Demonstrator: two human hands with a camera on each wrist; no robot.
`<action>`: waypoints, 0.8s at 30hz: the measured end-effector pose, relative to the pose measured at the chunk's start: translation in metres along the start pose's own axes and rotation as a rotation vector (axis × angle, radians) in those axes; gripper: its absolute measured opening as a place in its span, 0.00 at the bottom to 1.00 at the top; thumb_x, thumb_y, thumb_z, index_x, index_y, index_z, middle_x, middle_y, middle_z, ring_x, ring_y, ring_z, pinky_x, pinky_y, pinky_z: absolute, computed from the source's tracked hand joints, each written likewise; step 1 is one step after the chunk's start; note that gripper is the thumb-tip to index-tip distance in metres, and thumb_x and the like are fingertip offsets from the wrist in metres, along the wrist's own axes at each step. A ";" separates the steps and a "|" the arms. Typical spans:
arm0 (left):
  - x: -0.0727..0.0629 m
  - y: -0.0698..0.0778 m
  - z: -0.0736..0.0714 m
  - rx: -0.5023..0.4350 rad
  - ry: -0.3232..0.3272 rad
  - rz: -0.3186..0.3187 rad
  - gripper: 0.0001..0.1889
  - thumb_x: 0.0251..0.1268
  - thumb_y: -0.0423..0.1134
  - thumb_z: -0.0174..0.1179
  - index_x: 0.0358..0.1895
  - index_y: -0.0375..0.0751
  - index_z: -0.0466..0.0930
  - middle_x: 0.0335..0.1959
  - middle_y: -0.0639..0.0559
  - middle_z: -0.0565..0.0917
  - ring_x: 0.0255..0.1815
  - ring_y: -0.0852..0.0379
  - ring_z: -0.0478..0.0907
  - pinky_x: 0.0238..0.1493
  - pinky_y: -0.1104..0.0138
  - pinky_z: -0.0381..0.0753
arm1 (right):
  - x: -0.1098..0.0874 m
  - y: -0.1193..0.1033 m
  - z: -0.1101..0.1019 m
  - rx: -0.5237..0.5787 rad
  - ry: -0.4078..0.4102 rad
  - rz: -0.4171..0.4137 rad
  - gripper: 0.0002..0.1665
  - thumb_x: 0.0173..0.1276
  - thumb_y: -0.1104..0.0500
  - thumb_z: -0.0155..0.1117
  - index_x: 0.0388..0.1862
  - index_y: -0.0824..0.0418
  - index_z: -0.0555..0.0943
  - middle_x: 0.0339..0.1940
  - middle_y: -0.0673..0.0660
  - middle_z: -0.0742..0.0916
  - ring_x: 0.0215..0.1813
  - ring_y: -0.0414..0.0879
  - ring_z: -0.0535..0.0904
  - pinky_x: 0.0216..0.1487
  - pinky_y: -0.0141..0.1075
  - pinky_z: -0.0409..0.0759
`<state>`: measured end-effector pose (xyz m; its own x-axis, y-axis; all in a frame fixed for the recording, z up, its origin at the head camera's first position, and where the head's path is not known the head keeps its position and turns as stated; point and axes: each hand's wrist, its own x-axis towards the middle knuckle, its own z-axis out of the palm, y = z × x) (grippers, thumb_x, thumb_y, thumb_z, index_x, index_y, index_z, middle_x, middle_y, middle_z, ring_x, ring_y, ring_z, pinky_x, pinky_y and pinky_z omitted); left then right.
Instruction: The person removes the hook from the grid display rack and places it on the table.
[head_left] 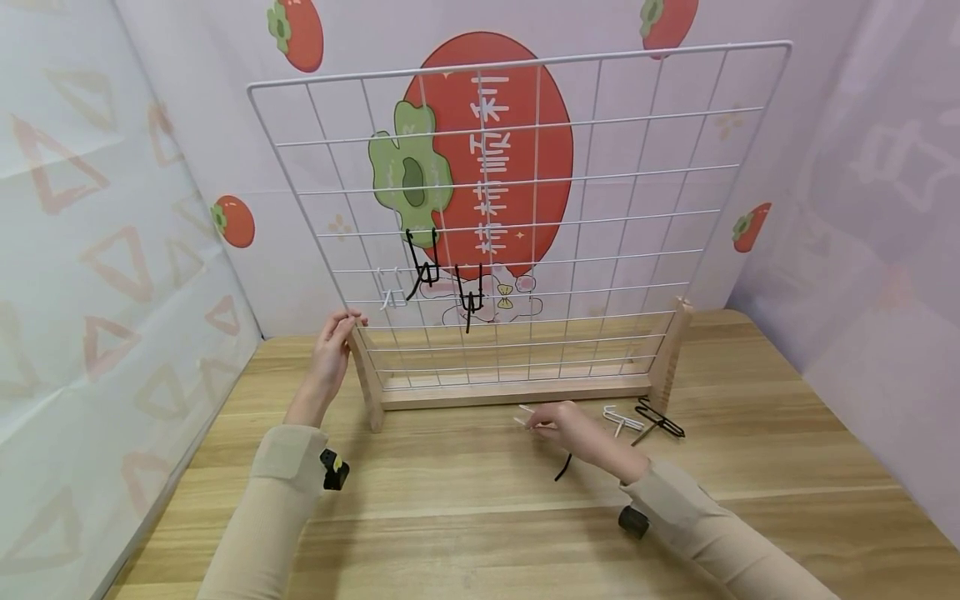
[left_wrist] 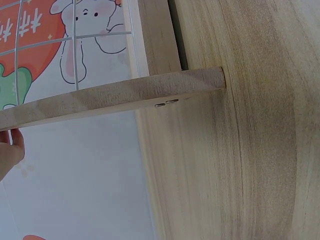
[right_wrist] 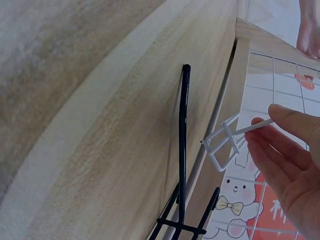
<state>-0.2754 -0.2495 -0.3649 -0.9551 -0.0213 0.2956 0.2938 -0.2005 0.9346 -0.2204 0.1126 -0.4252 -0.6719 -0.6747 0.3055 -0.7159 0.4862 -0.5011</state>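
My right hand (head_left: 573, 429) pinches a white wire hook (right_wrist: 220, 145) by its straight prong, between thumb and fingers. The hook is held over the table in front of the rack's base, its wire frame pointing away from the fingertips. Below that hand a black wire hook (right_wrist: 183, 120) lies on the table, mostly hidden by the hand in the head view. My left hand (head_left: 330, 358) grips the upper end of the left wooden side post (left_wrist: 100, 97). The post supports a white wire grid (head_left: 600, 175), where two black hooks (head_left: 470, 300) and one white hook (head_left: 392, 293) hang at lower left.
To the right of my right hand, another white hook (head_left: 622, 421) and another black hook (head_left: 662, 421) lie on the wooden table (head_left: 450, 533). A wooden crossbar (head_left: 510, 392) joins the side posts. A printed cloth (head_left: 225, 292) hangs behind the rack and at both sides.
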 end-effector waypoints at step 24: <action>0.000 0.000 -0.001 0.003 0.001 -0.010 0.06 0.69 0.38 0.41 0.38 0.52 0.69 0.37 0.57 0.75 0.48 0.58 0.64 0.50 0.70 0.58 | -0.003 0.005 0.008 -0.074 0.004 -0.051 0.06 0.53 0.71 0.62 0.31 0.66 0.82 0.31 0.56 0.85 0.36 0.46 0.81 0.37 0.31 0.77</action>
<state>-0.2756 -0.2503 -0.3653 -0.9580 -0.0208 0.2861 0.2845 -0.1978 0.9381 -0.2212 0.1127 -0.4349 -0.6352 -0.6972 0.3323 -0.7609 0.4911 -0.4241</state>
